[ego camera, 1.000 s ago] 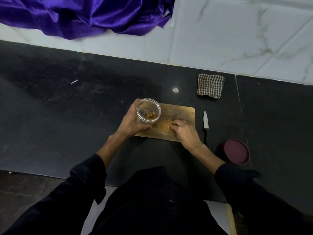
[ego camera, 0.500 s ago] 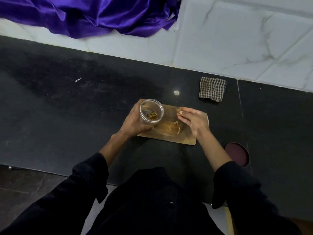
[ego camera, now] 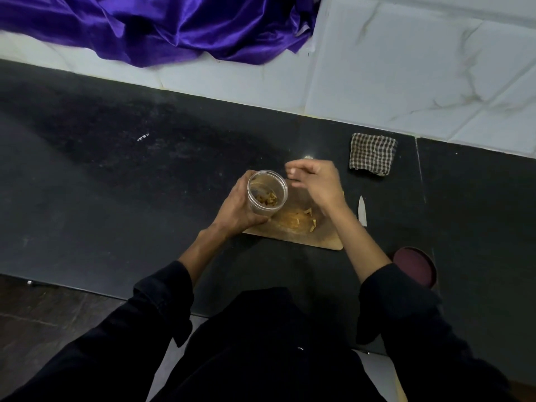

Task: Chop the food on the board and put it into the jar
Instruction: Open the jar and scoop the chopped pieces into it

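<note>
A clear plastic jar with chopped brown pieces in its bottom stands at the left end of the wooden board. My left hand is wrapped around the jar's side. My right hand hovers just right of the jar's mouth, fingers pinched together and blurred; whether it holds pieces I cannot tell. A few chopped pieces lie on the board below that hand. The knife lies on the counter right of the board, blade pointing away from me.
A dark red lid lies at the near right on the black counter. A folded checked cloth sits behind the board near the white tiled wall. Purple satin fabric hangs at the back left.
My right hand rose from the board's near side and moved back and left to the jar's mouth. The left hand kept hold of the jar.
</note>
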Demonstrator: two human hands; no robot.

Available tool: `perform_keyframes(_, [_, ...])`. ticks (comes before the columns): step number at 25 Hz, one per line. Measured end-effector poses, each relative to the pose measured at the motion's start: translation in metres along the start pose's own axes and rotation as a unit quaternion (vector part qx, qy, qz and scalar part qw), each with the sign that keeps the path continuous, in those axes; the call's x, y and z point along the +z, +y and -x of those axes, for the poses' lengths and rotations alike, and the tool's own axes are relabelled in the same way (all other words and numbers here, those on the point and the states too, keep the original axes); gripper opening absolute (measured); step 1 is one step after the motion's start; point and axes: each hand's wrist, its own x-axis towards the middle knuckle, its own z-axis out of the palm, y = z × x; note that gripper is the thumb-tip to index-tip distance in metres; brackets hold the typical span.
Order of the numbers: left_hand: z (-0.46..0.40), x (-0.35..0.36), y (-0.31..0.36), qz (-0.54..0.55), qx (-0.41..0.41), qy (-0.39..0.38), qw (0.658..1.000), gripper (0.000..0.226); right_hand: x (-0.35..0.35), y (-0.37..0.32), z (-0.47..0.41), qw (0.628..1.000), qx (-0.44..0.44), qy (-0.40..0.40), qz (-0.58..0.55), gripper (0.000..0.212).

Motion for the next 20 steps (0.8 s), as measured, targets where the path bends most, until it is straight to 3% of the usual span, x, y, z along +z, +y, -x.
perform_keyframes(1, [0.000, 0.000, -0.001, -0.001, 0.000, 0.000, 1.000, 0.088, -0.010, 0.007, -0.001, 1.000, 0.012, 0.019, 0.009, 0.022])
perform_keyframes(3, [0.000, 0.000, -0.002, -0.001, 0.003, -0.005, 1.000, 0.087, -0.026, 0.026, 0.002, 0.987, 0.021, 0.030, 0.154, 0.029])
perform_keyframes(5, [0.000, -0.001, -0.001, 0.004, 0.002, -0.009, 1.000, 0.087, -0.030, 0.048, 0.011, 0.942, 0.014, -0.024, 0.335, 0.040])
perform_keyframes(8, [-0.001, -0.001, -0.001, 0.001, 0.001, -0.010, 1.000, 0.087, -0.016, 0.076, 0.035, 0.877, -0.048, -0.102, 0.467, 0.052])
perform_keyframes(10, [0.000, -0.001, -0.002, -0.002, -0.002, -0.008, 1.000, 0.088, -0.010, 0.084, 0.049, 0.868, -0.087, -0.119, 0.474, 0.055])
perform_keyframes(12, [-0.001, -0.001, -0.003, 0.000, 0.000, -0.011, 1.000, 0.087, -0.013, 0.083, 0.057, 0.890, -0.091, -0.121, 0.430, 0.055])
perform_keyframes(15, [-0.001, -0.001, -0.004, 0.005, 0.010, -0.015, 1.000, 0.087, -0.033, 0.083, 0.054, 0.936, -0.009, -0.042, 0.349, 0.046])
perform_keyframes(18, [-0.001, 0.001, -0.003, 0.001, 0.006, -0.005, 1.000, 0.087, -0.036, 0.084, 0.052, 0.933, 0.115, -0.028, 0.340, 0.039])
perform_keyframes(20, [-0.001, 0.002, -0.004, -0.003, 0.006, -0.005, 1.000, 0.088, -0.026, 0.083, 0.050, 0.937, 0.127, -0.015, 0.326, 0.031])
